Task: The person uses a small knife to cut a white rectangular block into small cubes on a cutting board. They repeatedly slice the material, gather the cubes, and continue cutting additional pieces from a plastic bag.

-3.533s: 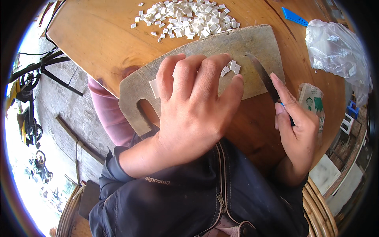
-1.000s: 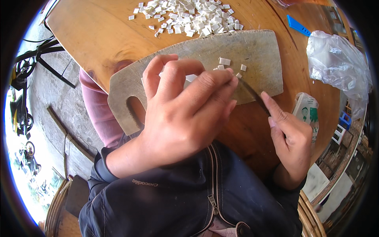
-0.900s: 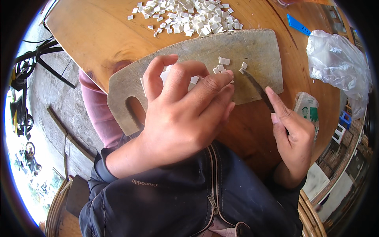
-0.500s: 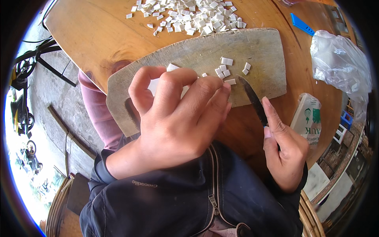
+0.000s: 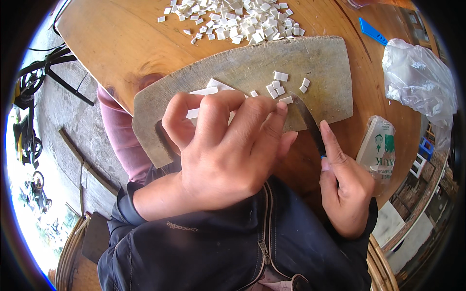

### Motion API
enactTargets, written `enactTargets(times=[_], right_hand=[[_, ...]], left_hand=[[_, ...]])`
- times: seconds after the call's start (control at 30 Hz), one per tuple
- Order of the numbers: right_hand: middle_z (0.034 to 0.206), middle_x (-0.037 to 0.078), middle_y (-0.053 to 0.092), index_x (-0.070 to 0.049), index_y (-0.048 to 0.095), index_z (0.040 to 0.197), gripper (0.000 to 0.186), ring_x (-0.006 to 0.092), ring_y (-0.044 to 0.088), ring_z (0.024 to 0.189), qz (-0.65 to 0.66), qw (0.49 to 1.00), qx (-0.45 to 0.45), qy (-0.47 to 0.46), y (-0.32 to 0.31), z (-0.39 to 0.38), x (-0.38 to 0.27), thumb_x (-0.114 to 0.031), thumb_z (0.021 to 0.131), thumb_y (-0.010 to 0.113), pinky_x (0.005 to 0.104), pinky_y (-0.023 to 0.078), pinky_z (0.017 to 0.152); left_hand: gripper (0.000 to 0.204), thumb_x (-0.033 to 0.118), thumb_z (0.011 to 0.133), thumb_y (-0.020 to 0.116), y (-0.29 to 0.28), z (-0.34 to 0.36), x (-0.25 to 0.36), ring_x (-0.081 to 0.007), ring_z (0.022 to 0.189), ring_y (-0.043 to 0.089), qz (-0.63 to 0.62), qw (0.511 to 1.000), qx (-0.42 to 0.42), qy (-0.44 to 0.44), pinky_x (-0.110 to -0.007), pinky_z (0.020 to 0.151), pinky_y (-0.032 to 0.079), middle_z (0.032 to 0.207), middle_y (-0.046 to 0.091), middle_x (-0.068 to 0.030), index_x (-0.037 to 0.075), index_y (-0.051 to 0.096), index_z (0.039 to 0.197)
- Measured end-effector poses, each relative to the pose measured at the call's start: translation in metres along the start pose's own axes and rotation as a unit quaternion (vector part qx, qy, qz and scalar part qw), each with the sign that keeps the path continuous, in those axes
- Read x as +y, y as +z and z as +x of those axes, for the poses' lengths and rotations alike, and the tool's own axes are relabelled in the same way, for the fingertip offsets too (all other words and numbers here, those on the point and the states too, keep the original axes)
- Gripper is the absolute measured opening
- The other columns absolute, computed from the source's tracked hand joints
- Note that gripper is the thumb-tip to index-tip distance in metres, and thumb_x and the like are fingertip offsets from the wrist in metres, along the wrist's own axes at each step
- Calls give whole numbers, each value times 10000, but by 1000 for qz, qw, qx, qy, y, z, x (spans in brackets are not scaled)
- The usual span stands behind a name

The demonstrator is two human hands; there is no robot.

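Note:
My left hand point(image 5: 223, 140) is bent over the wooden cutting board point(image 5: 320, 63), its curled fingers on white flat strips point(image 5: 204, 91) that stick out past its knuckles. The fingertips are hidden beneath the hand. In my right hand point(image 5: 347, 184) is a knife point(image 5: 309, 119) with a dark blade, my index finger stretched along it. The blade's tip rests by a short cut white piece point(image 5: 286, 100), just right of my left fingers. Several small white pieces point(image 5: 276, 88) lie on the board beyond the blade, and two more point(image 5: 305, 85) sit farther right.
A heap of small white squares point(image 5: 252, 19) covers the far part of the wooden table point(image 5: 107, 39). Right of the board are a clear plastic bag point(image 5: 417, 72), a blue handle point(image 5: 372, 31) and a printed plastic packet point(image 5: 378, 145). A person's pink-clad leg point(image 5: 121, 136) shows at left.
My left hand has drawn back slightly toward me and to the right, uncovering more of the white strips. My right hand with the knife has shifted a little left.

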State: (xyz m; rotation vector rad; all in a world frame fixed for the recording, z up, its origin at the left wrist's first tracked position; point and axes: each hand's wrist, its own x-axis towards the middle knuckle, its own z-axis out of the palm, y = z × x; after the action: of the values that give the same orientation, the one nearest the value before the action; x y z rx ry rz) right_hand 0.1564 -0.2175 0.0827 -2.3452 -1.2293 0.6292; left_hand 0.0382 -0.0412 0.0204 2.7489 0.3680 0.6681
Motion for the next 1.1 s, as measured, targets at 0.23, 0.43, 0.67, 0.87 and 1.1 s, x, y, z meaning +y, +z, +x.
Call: enactTargets(times=[0.23,0.43,0.67,0.87,1.1], right_hand=[[664,119,531,-31,518,1507,792,244,578,538,15,999,12,-33,10,-5,2,140,743,638,378,522,562],[658,120,521,-19,509,1509,794,242,575,538,7,1000,10,-27,10,-5,1,147,743,636,382,520,562],[652,114,503,-20,511,1508,795,247,563,530,-10,999,9,-31,10,-7,1,147,742,640,390,515,556],[656,109,495,-23,513,1508,796,248,558,529,-5,999,14,-30,11,-7,2,145,741,645,392,512,553],[661,108,494,-25,516,1506,794,249,559,532,-2,1000,4,-24,9,-6,1,142,741,649,394,512,555]], left_hand=[[333,283,757,836,0,0,1,-209,909,525,-16,1000,-2,-8,-385,895,334,1007,680,40,130,799,1051],[328,284,758,836,2,-1,0,-211,910,526,-22,1000,3,-7,-386,890,338,1005,683,38,127,800,1044],[317,300,779,826,1,0,1,-208,922,531,-24,999,3,-28,-378,898,338,1011,685,37,145,803,1055],[322,306,778,823,3,0,0,-215,934,541,-18,999,6,-32,-373,903,332,1023,679,35,160,805,1064],[327,280,754,829,3,0,0,-222,922,550,-25,999,11,-22,-382,893,335,1010,685,20,146,805,1051]])
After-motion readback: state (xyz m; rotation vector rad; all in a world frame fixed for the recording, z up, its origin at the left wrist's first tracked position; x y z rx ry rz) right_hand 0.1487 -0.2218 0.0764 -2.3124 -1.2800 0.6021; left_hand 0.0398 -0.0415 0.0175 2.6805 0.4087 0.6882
